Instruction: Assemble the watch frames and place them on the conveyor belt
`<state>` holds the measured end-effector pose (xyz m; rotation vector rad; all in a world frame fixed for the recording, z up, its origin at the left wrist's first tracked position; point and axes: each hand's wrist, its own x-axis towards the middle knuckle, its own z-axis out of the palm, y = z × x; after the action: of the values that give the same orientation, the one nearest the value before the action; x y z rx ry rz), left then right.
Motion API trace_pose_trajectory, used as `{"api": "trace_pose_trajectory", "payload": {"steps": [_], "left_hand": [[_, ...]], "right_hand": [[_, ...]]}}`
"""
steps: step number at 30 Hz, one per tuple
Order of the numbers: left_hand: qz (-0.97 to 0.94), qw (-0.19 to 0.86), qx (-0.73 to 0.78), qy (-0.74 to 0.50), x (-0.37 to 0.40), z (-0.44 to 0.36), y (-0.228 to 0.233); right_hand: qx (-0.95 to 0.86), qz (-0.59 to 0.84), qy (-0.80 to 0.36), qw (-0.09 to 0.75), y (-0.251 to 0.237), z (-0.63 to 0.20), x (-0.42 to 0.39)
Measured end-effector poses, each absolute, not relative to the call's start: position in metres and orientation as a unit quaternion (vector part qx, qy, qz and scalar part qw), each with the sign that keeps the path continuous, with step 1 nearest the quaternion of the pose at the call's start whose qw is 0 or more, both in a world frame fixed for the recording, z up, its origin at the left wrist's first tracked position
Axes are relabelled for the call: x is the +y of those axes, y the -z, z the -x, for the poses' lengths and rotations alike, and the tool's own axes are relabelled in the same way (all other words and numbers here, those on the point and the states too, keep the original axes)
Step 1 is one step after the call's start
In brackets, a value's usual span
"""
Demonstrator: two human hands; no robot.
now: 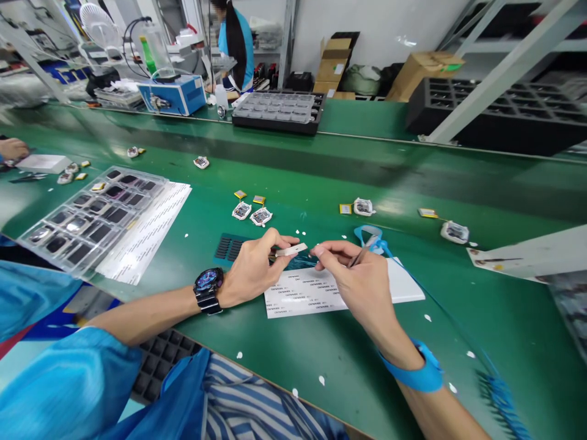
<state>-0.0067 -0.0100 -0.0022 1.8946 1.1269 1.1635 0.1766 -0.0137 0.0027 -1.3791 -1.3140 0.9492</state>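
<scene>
My left hand [252, 266] pinches a small white flat part [292, 249] above the green table. My right hand [355, 275] holds thin tweezers [362, 252], and its fingertips touch the right end of that white part. Under both hands lies a white label sheet [305, 293] with rows of printed stickers. A black watch [208, 289] is on my left wrist and a blue strap [419, 373] on my right. Two small white device modules [251, 213] lie just beyond my hands.
A clear tray [94, 214] of dark screens lies at left on paper sheets. More small modules [455, 231] and yellow chips [427, 212] are scattered on the green conveyor belt. A grey tray [279, 110] and blue machine [174, 95] stand far back. Another person's hand [13, 148] rests at far left.
</scene>
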Motion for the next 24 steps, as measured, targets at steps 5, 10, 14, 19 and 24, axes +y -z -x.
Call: {"api": "trace_pose_trajectory", "payload": {"steps": [5, 10, 14, 19, 24], "left_hand": [[-0.653, 0.398, 0.478, -0.432, -0.007, 0.007, -0.003], [-0.619, 0.458, 0.485, -0.415, -0.006, 0.008, -0.005], [-0.660, 0.399, 0.487, -0.411, -0.010, 0.007, -0.007], [-0.726, 0.294, 0.450, -0.429, -0.014, 0.007, -0.001], [-0.734, 0.307, 0.443, -0.413, -0.016, 0.006, 0.001]], "right_hand": [[-0.651, 0.575, -0.212, 0.447, 0.013, -0.196, -0.005], [-0.742, 0.484, -0.025, 0.463, 0.005, -0.192, -0.014], [-0.779, 0.409, 0.050, 0.472, -0.006, -0.176, -0.025], [-0.798, 0.403, 0.085, 0.440, -0.004, -0.174, -0.027], [-0.800, 0.424, 0.085, 0.416, -0.004, -0.174, -0.027]]}}
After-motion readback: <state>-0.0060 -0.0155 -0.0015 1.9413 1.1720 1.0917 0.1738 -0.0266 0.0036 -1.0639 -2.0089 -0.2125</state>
